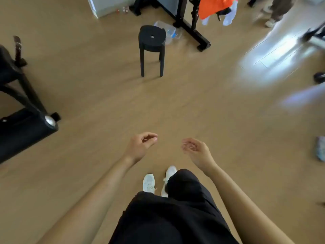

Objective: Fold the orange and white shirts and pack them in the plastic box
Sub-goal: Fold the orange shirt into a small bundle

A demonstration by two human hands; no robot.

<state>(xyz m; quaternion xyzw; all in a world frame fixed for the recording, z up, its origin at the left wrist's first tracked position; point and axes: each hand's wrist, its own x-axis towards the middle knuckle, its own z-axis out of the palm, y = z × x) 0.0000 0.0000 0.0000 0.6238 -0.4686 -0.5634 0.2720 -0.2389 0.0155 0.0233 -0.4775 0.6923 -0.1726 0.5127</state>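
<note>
An orange shirt [213, 5] hangs at the top of the view over a black stand, with a white shirt [229, 16] hanging under and beside it. A clear plastic box [168, 30] lies on the floor behind a black stool. My left hand [142, 147] and my right hand [195, 150] are held out low in front of me, far from the shirts. Both hands hold nothing, with the fingers loosely curled and apart.
A black stool [152, 43] stands on the wooden floor between me and the black stand [191, 29]. Black equipment [21, 103] fills the left side. Another person's legs [279, 9] are at the top right. My white shoes [158, 182] are below.
</note>
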